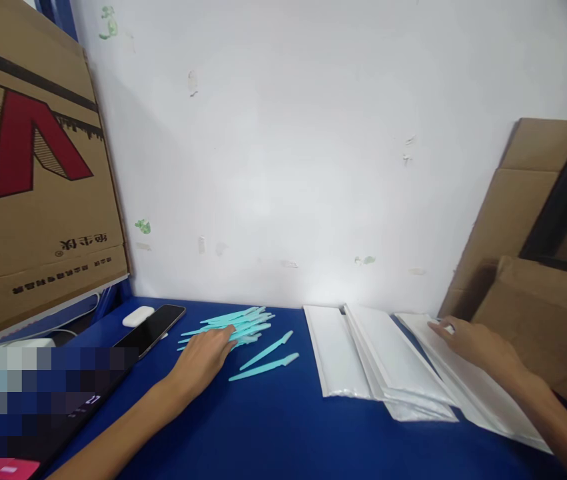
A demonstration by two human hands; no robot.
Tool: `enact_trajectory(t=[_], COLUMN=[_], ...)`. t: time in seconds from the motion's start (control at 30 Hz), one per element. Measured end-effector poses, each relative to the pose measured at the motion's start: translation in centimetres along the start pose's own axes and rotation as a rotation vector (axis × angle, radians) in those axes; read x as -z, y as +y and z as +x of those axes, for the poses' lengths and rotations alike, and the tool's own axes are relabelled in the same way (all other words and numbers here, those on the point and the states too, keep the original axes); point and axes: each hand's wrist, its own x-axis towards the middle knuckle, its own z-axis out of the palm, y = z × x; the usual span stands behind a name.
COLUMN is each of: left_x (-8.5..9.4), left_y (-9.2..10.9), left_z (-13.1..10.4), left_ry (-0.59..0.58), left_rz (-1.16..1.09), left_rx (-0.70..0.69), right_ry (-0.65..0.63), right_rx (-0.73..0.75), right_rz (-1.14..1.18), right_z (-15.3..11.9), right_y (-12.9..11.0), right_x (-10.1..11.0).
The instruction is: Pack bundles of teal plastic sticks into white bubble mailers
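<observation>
My left hand (208, 350) reaches over a pile of turquoise eyebrow razors (238, 319). Its fingers curl down among them, and their tips are mostly hidden, so any grip there cannot be made out. Two more turquoise razors (266, 367) lie apart, just right of the pile. On the right, my right hand (468, 340) has its bent fingers at the far end of a white padded mailer (483, 390), seemingly pinching its edge. Between my hands lie several other white mailers (393, 353), partly overlapping.
A dark phone (156, 327) and a small white case (138, 316) rest on the blue tabletop (273, 427) at the left. A large printed carton (38, 220) stands behind them. Brown cardboard (548, 320) borders the right side, and a white wall (288, 147) closes the back.
</observation>
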Motion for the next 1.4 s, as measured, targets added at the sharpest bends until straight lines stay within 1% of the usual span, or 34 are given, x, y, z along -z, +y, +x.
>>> enact_trajectory(t=[0.17, 0.37, 0.47, 0.57, 0.7, 0.77, 0.83, 0.9, 0.97, 1.1, 1.2, 1.3, 1.4], left_x=[0.1, 1.2, 1.4, 1.2, 0.7, 0.5, 0.4, 0.4, 0.2, -0.7, -1.1, -0.9, -0.5], left_y=[0.5, 1.5, 1.6, 1.4, 1.3, 1.5, 1.9, 2.5, 3.1, 4.0, 4.5, 5.0, 5.7], left_z=[-0.1, -1.1, -1.4, -1.4, -1.5, -1.7, -1.7, -1.5, -1.2, -1.1, -1.4, -1.9, -2.1], left_ry=[-0.014, 0.000, -0.050, -0.096, -0.101, -0.085, -0.038, 0.013, 0.035, -0.020, -0.024, -0.017, -0.046], left_rz=[0.021, -0.005, 0.005, 0.028, 0.042, 0.061, 0.080, 0.082, 0.064, -0.028, -0.130, -0.160, -0.114], left_rx=[-0.030, -0.009, -0.019, -0.062, -0.112, -0.139, -0.157, -0.157, -0.140, -0.112, -0.105, -0.090, -0.110], right_ry=[0.008, 0.028, 0.036, 0.047, 0.064, 0.072, 0.083, 0.097, 0.111, 0.127, 0.140, 0.159, 0.182], right_rx=[0.004, 0.004, 0.013, 0.014, 0.040, 0.057, 0.074, 0.091, 0.103, 0.138, 0.149, 0.158, 0.165], right_rz=[0.002, 0.000, -0.003, -0.007, -0.009, -0.009, -0.007, 0.000, 0.012, 0.033, 0.036, 0.041, 0.050], right_z=[0.1, 0.0, -0.3, -0.8, -1.4, -1.5, -1.6, -1.7, -1.8, -1.7, -1.3, -1.0, -1.0], right_y=[0.0, -0.1, -0.3, -0.8, -1.6, -1.8, -2.0, -2.1, -2.2, -2.4, -2.3, -2.1, -2.1], right_x=[-0.1, 0.0, 0.2, 0.7, 1.2, 1.5, 1.7, 1.8, 1.9, 1.6, 1.2, 0.9, 0.8])
